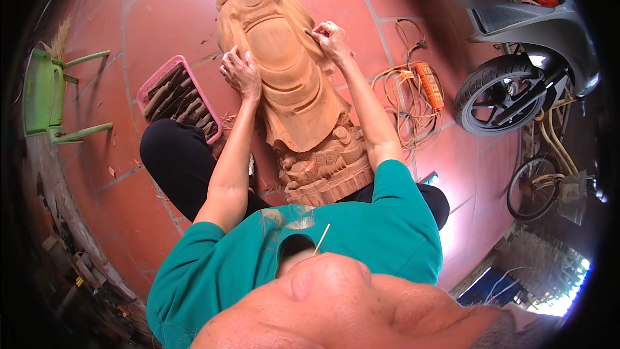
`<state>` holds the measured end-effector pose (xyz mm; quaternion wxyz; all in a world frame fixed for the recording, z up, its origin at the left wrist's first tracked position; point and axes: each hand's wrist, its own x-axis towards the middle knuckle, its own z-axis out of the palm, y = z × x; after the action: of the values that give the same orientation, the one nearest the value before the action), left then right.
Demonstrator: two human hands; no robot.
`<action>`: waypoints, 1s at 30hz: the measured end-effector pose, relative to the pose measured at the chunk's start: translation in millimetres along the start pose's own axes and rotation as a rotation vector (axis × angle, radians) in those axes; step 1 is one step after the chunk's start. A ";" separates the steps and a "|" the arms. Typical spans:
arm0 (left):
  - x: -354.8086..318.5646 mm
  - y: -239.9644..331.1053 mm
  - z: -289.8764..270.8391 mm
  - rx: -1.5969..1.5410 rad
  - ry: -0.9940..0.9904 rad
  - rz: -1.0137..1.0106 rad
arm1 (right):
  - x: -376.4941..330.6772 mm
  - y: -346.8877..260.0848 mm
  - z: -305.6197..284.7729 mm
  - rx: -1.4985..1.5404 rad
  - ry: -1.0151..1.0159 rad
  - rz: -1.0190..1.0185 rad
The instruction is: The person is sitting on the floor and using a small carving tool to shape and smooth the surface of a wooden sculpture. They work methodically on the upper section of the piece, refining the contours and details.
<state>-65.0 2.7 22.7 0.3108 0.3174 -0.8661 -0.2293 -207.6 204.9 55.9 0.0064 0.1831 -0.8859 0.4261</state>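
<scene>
carving point(290, 84), fingers point(320, 28) at edges, floor point(168, 22) around

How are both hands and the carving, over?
Left hand at wooden carving, left side; right hand at its right edge. Carving lying on floor. Orange power strip apart, right side.

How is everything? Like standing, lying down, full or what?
Carved wooden statue: lying down, front up
Pink basket: filled with long tools
Green chair: standing upright
Orange power strip: lying down, on or off unclear
Cord: loosely looped
Motorbike: upright
Bicycle: upright
Left hand: loosely bent, at the statue's edge
Right hand: bent, at its other edge
</scene>
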 end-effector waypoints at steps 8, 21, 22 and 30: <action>0.5 3.2 4.7 0.013 -0.018 0.031 | 40.8 -10.1 33.4 -0.130 0.177 -0.035; 2.2 2.2 4.1 0.013 -0.024 -0.014 | -11.5 14.6 -31.4 -0.256 -0.174 0.085; 0.8 1.1 4.7 0.022 -0.029 -0.021 | -9.9 12.3 -31.9 -0.304 -0.195 0.078; 1.6 -3.2 7.0 0.017 -0.018 -0.008 | -22.0 28.1 -16.3 -0.311 -0.114 0.188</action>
<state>-69.4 0.8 16.4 0.2996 0.3212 -0.8695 -0.2260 -198.8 240.2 41.5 -0.0556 0.1202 -0.9533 0.2715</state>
